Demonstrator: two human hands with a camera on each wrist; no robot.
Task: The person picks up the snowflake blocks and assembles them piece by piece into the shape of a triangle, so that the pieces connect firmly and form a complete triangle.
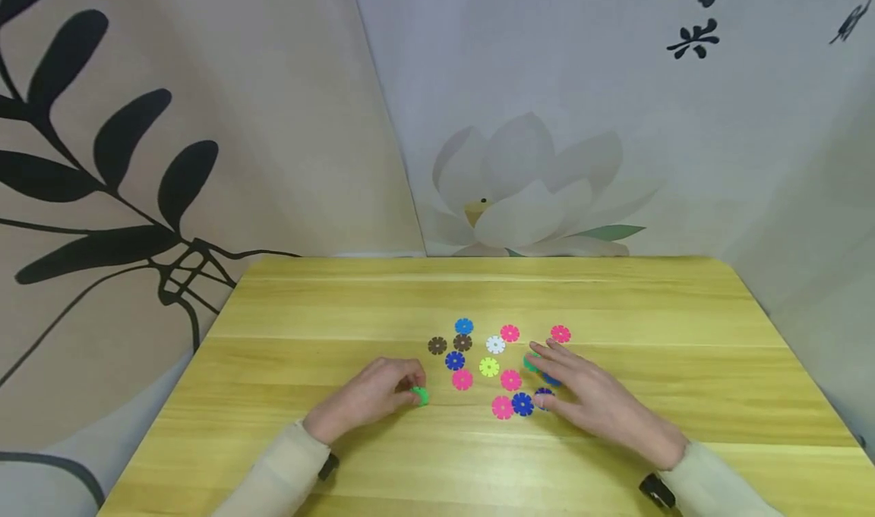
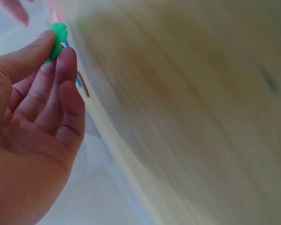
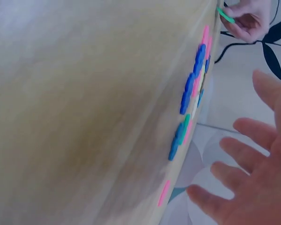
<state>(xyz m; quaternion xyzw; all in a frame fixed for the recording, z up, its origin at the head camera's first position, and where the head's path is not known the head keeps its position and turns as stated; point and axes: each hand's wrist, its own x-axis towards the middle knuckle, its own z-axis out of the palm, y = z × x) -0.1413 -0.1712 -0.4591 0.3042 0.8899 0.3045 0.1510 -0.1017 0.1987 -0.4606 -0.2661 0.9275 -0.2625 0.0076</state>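
Note:
My left hand (image 1: 374,392) pinches a bright green notched plastic disc (image 2: 60,33) between thumb and fingertips, left of the scattered discs. In the left wrist view the other fingers curl loosely below it. My right hand (image 1: 593,403) is spread over the right side of the group, holding nothing. Under its fingers, a teal disc (image 1: 530,362) and blue discs (image 3: 176,142) are partly covered in the head view. Beside its thumb lie a dark blue disc (image 1: 522,405) and a pink disc (image 1: 502,408).
Several more flat discs lie on the wooden table (image 1: 307,304): a white disc (image 1: 495,344), a yellow disc (image 1: 488,367), a brown disc (image 1: 437,345), a light blue disc (image 1: 464,326) and several pink ones. A printed wall (image 1: 328,122) stands behind the table's far edge.

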